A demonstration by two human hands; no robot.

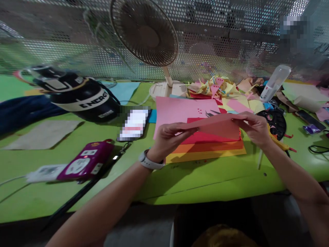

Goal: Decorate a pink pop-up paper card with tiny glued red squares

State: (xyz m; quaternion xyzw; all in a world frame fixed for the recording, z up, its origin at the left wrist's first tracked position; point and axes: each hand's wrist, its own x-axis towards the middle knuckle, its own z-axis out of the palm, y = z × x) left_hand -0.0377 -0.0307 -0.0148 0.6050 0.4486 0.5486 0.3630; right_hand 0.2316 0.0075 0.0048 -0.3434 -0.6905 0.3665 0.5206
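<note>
A strip of pink paper [218, 127] is stretched between my two hands, above the stacked sheets. My left hand [171, 139], with a watch [151, 161] on its wrist, pinches the paper's left end. At the other end, the fingers of my right hand [254, 128] are closed on its upper corner. Below lie red paper [191, 138], orange paper [197, 149] and yellow paper [205, 157]. A larger pink sheet [174, 111] with small red dots lies behind. The metal tips of a tool [212, 112] show just past the held paper; the rest is hidden.
A fan [145, 34] stands at the back, before a perforated metal screen. On the left are a dark bottle [84, 99], a phone [135, 123] and a purple power strip [86, 161]. Paper scraps [213, 89], a clear bottle [276, 82] and a yellow glue gun [279, 142] lie right.
</note>
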